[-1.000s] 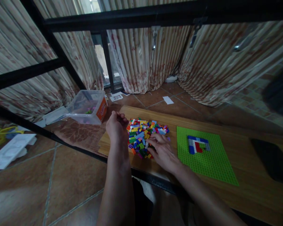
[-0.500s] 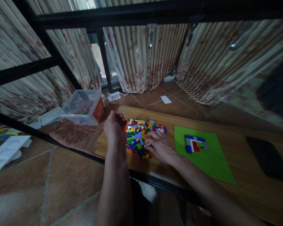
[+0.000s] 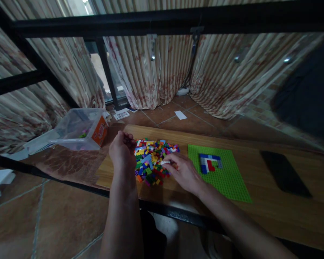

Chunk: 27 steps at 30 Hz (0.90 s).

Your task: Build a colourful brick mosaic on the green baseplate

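My right hand (image 3: 183,172) pinches a small white toy brick (image 3: 165,162) between thumb and fingers, over the right side of a loose heap of coloured bricks (image 3: 148,160). At the heap's left edge, my left hand (image 3: 121,150) is raised with its fingers curled in; whatever they may hold is hidden. To the right of my right hand lies a green studded baseplate (image 3: 232,180). On it sits a low build of blue, white, red and grey bricks (image 3: 204,167), shaped like a partly open frame.
The wooden tabletop (image 3: 270,212) has a dark flat slab (image 3: 284,172) at the right. Beyond the left end stands a clear plastic bin (image 3: 78,142) with an orange label and a few pieces inside. A black metal bar (image 3: 175,212) runs along the near edge. Dark clothing shows at upper right.
The view has swung right, so everything sits further left. My right hand has risen slightly off the heap, and the white brick now shows clearly in its pinch. My left hand stays curled.
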{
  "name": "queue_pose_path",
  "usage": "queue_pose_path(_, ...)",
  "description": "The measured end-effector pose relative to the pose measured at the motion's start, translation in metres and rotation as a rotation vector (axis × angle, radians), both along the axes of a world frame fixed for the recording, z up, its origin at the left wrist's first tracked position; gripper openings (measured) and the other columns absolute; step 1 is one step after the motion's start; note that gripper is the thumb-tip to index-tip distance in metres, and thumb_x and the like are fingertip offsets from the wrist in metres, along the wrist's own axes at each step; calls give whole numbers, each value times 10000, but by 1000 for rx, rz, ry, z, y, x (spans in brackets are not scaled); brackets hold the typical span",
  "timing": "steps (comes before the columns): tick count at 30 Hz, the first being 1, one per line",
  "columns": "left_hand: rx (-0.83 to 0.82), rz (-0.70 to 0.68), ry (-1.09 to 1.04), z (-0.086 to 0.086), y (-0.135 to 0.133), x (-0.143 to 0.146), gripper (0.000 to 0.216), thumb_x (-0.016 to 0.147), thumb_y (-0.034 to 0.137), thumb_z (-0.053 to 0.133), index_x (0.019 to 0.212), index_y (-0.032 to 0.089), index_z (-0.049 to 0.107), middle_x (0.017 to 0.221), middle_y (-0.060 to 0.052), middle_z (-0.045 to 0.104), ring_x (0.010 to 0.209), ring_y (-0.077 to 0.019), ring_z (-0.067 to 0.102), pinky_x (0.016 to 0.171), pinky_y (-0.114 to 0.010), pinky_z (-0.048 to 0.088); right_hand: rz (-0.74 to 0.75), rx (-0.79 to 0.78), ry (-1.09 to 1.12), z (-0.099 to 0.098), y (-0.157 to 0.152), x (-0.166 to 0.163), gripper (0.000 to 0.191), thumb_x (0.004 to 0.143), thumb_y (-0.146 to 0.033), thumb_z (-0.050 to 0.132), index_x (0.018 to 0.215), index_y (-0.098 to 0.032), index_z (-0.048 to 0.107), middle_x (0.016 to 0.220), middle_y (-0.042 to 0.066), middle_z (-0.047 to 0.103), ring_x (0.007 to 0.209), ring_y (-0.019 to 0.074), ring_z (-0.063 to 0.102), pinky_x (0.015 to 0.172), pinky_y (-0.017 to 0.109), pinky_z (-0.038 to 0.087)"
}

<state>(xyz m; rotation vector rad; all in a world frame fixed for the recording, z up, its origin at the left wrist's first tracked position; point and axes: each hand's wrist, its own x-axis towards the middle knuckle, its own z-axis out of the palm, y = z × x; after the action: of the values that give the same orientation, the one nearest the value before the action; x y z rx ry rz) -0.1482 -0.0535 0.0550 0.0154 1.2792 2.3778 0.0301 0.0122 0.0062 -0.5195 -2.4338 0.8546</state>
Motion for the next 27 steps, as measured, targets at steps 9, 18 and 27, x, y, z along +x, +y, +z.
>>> queue_pose_path(9,-205,-338,387,-22,35,61,240,774,276,571,566,157,559,543,4,542,484,-94,468,477,-189,363,-602,-216,58,-12,67,129,208,830,-369,583,885,-195,682,839,40,702,769,190,641,737,324,485)
queue_pose_path(18,-583,-795,1080,-55,52,138,147,839,214,520,743,198,631,636,2,594,595,-143,540,577,-240,366,-437,16,-138,-23,82,147,139,853,-241,534,836,-202,666,842,30,656,785,169,622,753,312,470)
queue_pose_path(27,-777,-828,1313,-61,54,146,152,870,220,497,912,210,643,844,-54,697,726,-189,642,708,-292,462,-543,14,-202,-22,77,157,116,823,-217,555,852,-209,667,821,29,686,748,179,632,733,321,472)
